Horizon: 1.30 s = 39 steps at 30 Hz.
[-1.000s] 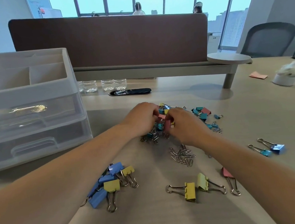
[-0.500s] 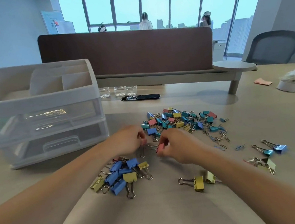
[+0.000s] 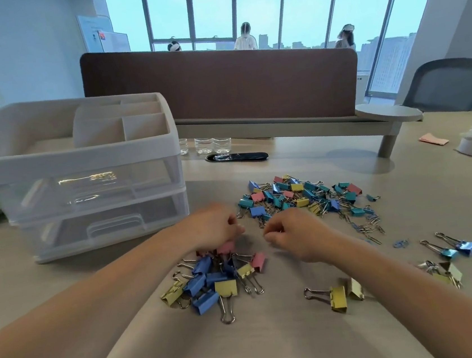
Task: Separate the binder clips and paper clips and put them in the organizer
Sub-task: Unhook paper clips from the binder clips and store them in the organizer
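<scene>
A white organizer (image 3: 80, 162) with top compartments and two clear drawers, both closed, stands at the left. A mixed heap of small binder clips (image 3: 298, 198) lies mid-table, with loose paper clips (image 3: 366, 227) at its right edge. Nearer me is a pile of large binder clips (image 3: 211, 281), blue, yellow and pink. My left hand (image 3: 217, 228) hovers over that pile's far edge, fingers curled, with a pink binder clip (image 3: 226, 247) right under it. My right hand (image 3: 294, 234) is beside it, fingers curled together, with nothing visible in them.
Two yellow clips (image 3: 339, 296) lie near my right forearm, blue clips (image 3: 457, 249) and more yellow ones (image 3: 445, 271) farther right. Water bottles (image 3: 207, 145), a black object (image 3: 238, 157) and a brown divider (image 3: 219, 92) stand behind. A chair (image 3: 447, 84) is at the right.
Both hands drew back from the mixed heap to the near pile. The pink clip my right hand carried now lies on that pile. The view tilted up.
</scene>
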Available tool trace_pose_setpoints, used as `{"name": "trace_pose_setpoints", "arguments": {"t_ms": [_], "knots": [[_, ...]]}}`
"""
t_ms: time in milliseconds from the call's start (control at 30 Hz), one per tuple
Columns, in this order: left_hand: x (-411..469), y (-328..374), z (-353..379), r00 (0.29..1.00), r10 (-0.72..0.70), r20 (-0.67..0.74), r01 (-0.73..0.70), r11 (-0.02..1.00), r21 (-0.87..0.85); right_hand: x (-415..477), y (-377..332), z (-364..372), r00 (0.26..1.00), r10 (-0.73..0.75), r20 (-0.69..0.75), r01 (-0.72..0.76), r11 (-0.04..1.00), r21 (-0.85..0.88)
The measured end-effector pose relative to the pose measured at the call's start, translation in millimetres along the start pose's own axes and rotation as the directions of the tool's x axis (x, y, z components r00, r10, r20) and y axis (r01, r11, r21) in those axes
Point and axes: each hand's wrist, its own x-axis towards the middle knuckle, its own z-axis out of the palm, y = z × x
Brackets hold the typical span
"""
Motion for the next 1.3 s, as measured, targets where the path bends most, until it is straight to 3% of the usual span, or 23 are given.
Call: {"name": "trace_pose_setpoints", "arguments": {"t_ms": [100, 200, 467, 767, 1033, 1133, 1300], "knots": [[15.6, 5.5, -4.6, 0.993, 0.031, -0.111, -0.028, 0.999, 0.028, 16.4, 15.4, -7.6, 0.988, 0.078, -0.129, -0.09, 0.992, -0.085], [41.5, 9.4, -6.1, 0.98, 0.085, -0.18, -0.081, 0.996, 0.031, 31.8, 21.9, -10.9, 0.981, 0.095, -0.17, -0.125, 0.976, -0.177], [81.8, 15.5, 7.4, 0.969, 0.21, -0.131, -0.172, 0.951, 0.256, 61.6, 21.4, -5.1, 0.987, 0.092, -0.133, -0.131, 0.937, -0.324], [85.2, 11.6, 12.6, 0.955, 0.238, -0.176, -0.191, 0.95, 0.246, 68.5, 23.1, -5.2, 0.988, 0.109, -0.113, -0.135, 0.956, -0.259], [63.4, -1.8, -9.4, 0.955, 0.163, -0.248, -0.14, 0.984, 0.111, 55.8, 18.2, -15.6, 0.984, 0.038, -0.176, -0.044, 0.998, -0.033], [49.0, -7.1, -12.1, 0.97, 0.137, -0.2, -0.128, 0.99, 0.056, 42.6, 14.2, -16.7, 0.995, -0.019, -0.095, 0.019, 1.0, 0.008], [32.0, -15.7, -0.6, 0.99, 0.107, -0.094, -0.096, 0.989, 0.11, 21.0, 2.2, -5.3, 0.996, -0.073, 0.054, 0.077, 0.994, -0.08]]}}
